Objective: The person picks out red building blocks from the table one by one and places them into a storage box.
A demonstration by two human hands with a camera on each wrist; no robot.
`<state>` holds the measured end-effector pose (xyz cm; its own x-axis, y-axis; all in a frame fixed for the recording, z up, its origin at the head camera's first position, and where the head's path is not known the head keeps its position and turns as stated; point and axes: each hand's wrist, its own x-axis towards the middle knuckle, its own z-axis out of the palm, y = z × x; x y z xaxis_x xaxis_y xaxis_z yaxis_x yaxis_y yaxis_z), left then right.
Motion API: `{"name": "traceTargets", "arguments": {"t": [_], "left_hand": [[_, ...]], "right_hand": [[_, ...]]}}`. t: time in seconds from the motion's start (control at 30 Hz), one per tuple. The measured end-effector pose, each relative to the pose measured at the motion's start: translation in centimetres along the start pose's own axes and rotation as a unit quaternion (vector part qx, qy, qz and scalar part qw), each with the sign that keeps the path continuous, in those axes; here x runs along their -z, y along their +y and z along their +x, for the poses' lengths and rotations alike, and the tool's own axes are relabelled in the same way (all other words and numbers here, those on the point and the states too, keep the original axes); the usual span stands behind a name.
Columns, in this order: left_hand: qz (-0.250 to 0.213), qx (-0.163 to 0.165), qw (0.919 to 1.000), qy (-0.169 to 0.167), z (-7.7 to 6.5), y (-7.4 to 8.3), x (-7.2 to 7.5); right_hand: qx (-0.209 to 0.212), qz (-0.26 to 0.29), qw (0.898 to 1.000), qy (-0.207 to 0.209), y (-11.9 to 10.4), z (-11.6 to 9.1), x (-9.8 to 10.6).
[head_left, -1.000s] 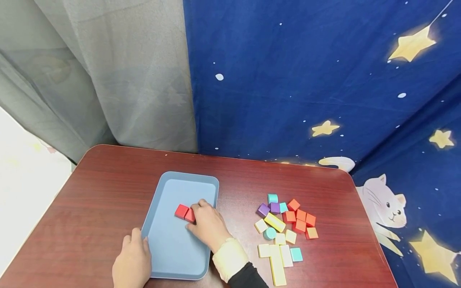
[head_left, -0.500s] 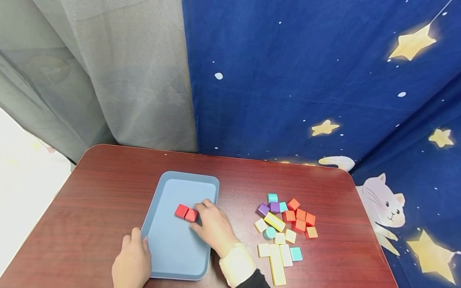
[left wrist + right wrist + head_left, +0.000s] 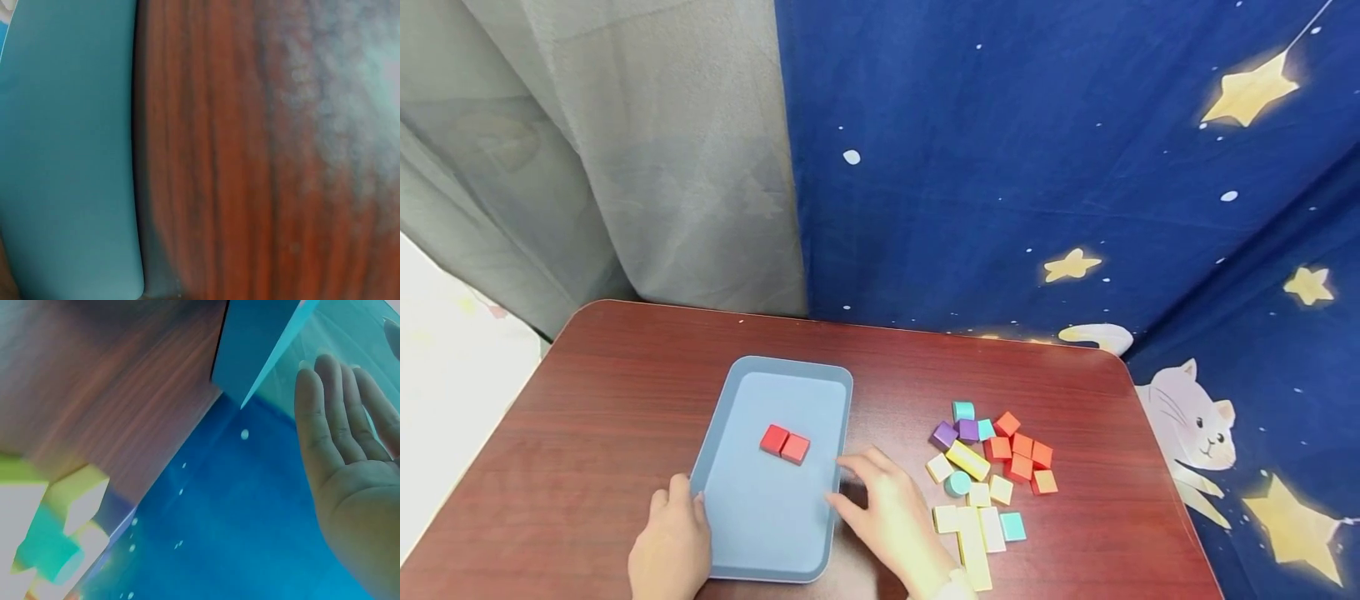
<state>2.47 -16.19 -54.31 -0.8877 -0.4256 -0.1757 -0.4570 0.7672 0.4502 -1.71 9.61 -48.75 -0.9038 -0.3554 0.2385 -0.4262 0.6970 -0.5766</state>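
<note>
Two red cubes [image 3: 785, 444] lie side by side, touching, in the blue-grey tray [image 3: 737, 367]. My left hand [image 3: 668, 542] grips the tray's left rim near its front corner; in the left wrist view the tray's outer wall [image 3: 75, 137] fills the left side, with that hand mostly out of view. My right hand [image 3: 891, 508] is at the tray's right rim, holding nothing, its thumb and fingers spread apart. The right wrist view shows its palm with fingers [image 3: 340, 419] extended.
Loose blocks lie on the brown table [image 3: 647, 367] right of the tray: red cubes [image 3: 1018, 467], purple cubes [image 3: 944, 436], a yellow block [image 3: 967, 460], a teal cylinder [image 3: 958, 483], cream blocks [image 3: 992, 529] and a teal square [image 3: 1012, 526]. A blue curtain [image 3: 925, 167] hangs behind.
My right hand has let go of the right-hand red cube and drawn back right and toward me, to the tray's right rim. The cubes stay in the tray; my left hand stays put.
</note>
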Motion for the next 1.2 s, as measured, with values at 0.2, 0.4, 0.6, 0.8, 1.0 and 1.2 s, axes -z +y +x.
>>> {"name": "traceTargets", "arguments": {"t": [0.2, 0.4, 0.6, 0.8, 1.0, 1.2], "left_hand": [[-0.001, -0.001, 1.0, 0.005, 0.1, -0.2, -0.1], [-0.007, 0.005, 0.9999, -0.008, 0.2, -0.1, -0.3], [-0.004, 0.018, 0.9991, -0.038, 0.5, -0.9, 0.4], [-0.013, 0.012, 0.9986, -0.051, 0.7, -0.6, 0.0], [-0.006, 0.017, 0.9987, -0.049, 0.7, -0.5, 0.0], [-0.005, 0.012, 0.9992, -0.038, 0.7, -0.5, 0.0]], "right_hand": [[0.0, 0.005, 0.999, 0.041, 1.2, -2.8, 1.6], [0.008, -0.029, 0.995, 0.092, 3.3, -4.8, 2.5], [0.001, -0.034, 0.994, 0.107, 4.6, -6.2, 3.0], [-0.015, -0.067, 0.988, 0.136, 6.1, -7.5, 4.7], [0.001, -0.106, 0.982, 0.156, 7.7, -8.6, 5.9], [-0.064, -0.164, 0.97, 0.165, 9.0, -9.4, 6.9]]}}
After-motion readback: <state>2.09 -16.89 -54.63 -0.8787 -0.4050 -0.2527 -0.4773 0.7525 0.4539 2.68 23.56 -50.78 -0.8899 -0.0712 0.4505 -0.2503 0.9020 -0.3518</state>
